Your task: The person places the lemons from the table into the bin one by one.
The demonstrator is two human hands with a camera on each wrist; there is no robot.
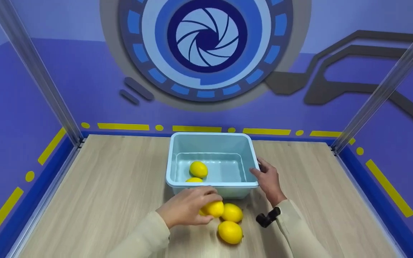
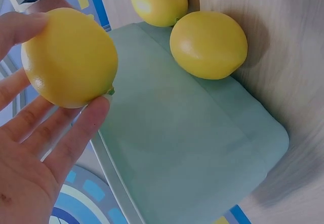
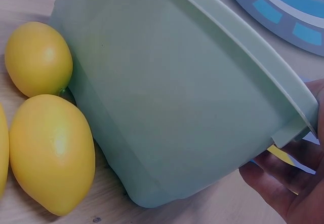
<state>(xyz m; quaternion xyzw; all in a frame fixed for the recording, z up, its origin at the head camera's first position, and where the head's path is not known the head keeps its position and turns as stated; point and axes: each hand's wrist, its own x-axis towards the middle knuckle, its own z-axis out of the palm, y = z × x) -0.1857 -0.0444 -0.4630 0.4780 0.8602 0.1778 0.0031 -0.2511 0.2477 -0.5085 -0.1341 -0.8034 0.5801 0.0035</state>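
Note:
My left hand [image 1: 192,206] holds a yellow lemon [image 2: 71,57] between thumb and fingertips, just outside the front wall of a pale blue-green plastic bin [image 1: 210,184]. In the head view this held lemon [image 1: 213,209] is partly covered by the fingers. My right hand [image 1: 270,181] grips the bin's right rim, thumb on top and fingers below it, as the right wrist view shows. Inside the bin lie two lemons; one [image 1: 198,169] shows whole, while the other [image 1: 194,180] is mostly hidden behind the front rim.
On the wooden table [image 1: 120,200], a lemon [image 1: 232,213] lies close to the bin's front and another [image 1: 230,232] sits nearer me. A third shows partly at the left edge of the right wrist view. Patterned blue-purple walls [image 1: 84,82] and metal posts enclose the table.

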